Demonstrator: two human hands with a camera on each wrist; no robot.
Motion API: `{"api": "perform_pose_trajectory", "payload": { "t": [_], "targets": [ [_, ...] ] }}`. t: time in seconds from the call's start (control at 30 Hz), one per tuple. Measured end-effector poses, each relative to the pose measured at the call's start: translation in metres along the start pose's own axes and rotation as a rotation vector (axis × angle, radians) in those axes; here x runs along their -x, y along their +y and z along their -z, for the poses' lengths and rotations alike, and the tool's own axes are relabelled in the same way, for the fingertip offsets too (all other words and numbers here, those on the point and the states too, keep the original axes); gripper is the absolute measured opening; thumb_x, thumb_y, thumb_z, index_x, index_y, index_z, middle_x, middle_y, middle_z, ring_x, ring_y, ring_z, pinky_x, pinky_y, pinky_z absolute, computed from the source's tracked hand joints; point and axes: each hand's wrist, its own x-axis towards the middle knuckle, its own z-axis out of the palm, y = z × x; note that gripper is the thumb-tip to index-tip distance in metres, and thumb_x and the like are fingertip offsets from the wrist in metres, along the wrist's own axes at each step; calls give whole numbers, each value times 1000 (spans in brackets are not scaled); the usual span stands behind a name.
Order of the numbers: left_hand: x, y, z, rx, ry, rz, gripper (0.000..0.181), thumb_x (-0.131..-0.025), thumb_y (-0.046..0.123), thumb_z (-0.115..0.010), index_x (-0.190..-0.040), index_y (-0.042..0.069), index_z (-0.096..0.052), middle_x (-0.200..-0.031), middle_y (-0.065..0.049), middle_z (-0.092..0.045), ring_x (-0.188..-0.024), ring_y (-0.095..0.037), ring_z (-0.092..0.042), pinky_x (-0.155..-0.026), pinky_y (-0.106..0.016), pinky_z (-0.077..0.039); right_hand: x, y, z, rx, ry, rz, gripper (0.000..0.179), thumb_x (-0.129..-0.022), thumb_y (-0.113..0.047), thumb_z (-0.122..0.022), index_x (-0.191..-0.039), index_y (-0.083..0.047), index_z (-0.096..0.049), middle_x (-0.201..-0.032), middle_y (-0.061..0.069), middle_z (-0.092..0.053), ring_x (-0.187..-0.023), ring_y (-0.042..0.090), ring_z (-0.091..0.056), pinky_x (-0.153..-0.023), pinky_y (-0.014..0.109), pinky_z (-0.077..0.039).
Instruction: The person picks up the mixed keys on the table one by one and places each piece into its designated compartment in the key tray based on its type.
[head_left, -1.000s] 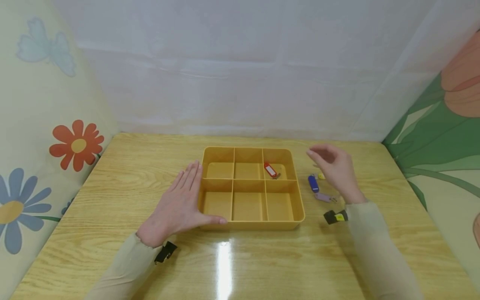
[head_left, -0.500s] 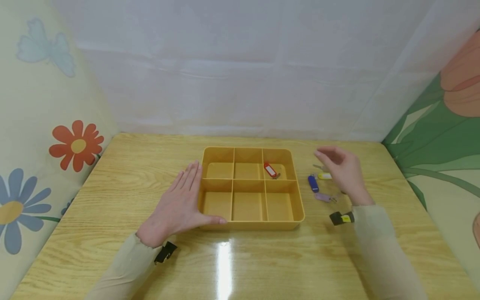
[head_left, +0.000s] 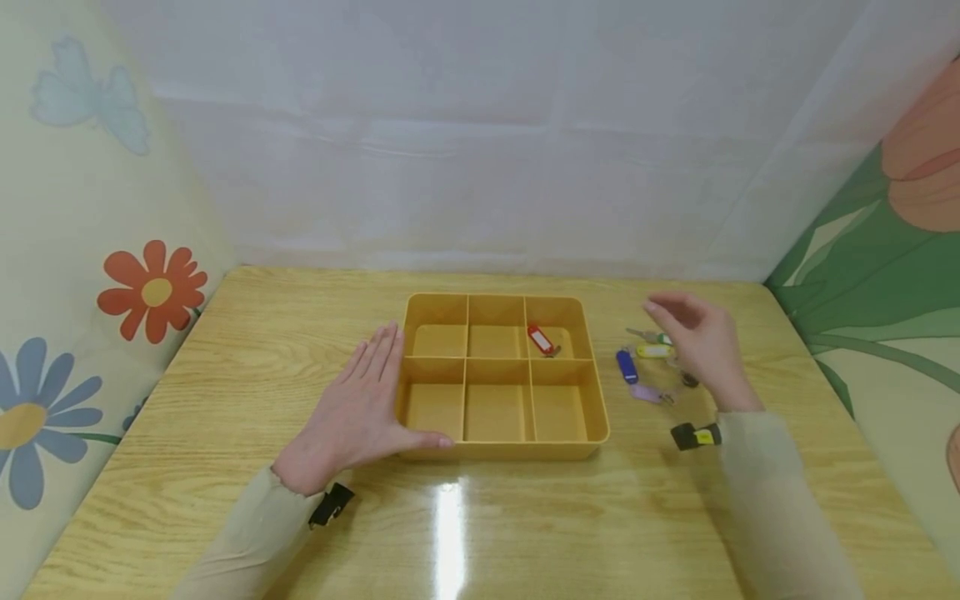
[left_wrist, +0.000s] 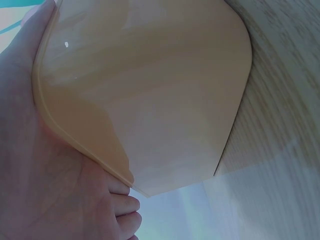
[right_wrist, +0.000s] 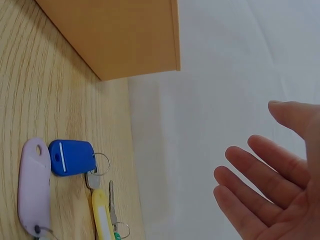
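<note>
The left hand (head_left: 352,417) rests with straight fingers and outstretched thumb against the yellow six-compartment organizer box (head_left: 502,451), which lies just to its right. The right hand (head_left: 697,346) hangs raised above the desk (head_left: 525,533), fingers loose and thumb well apart from them, with nothing gripped. Left of the right hand, inside the box's far compartment nearest that hand, lies a red key tag (head_left: 540,340) with a key. Beneath the same hand and slightly to its left lie a green key tag (head_left: 664,339) with its key (right_wrist: 112,197) and a yellow key tag (right_wrist: 103,215); farther left and closer to the person, a blue key tag (right_wrist: 72,165) sits just beside a lilac key tag (right_wrist: 34,182).
</note>
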Motion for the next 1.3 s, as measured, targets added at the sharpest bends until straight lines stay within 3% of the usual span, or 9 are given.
{"api": "perform_pose_trajectory", "payload": {
  "t": [0.93, 1.3],
  "targets": [
    [-1, 0, 1, -5, 1, -4, 149, -66, 100, -45, -160, -4, 3, -166, -20, 8, -154, -35, 1, -124, -46, -4, 3, 21, 22, 57, 5, -28, 65, -97, -61, -58, -137, -10, -62, -136, 12, -62, -121, 29, -56, -103, 55, -46],
    [0, 0, 0, -2, -6, -2, 148, -66, 100, -46, -160, -4, 4, -166, -19, 9, -153, -31, 6, -124, -45, -3, 6, 24, 26, 63, -66, -66, 70, -97, -61, -57, -143, -8, -57, -141, 17, -57, -128, 37, -52, -106, 62, -42]
  ]
}}
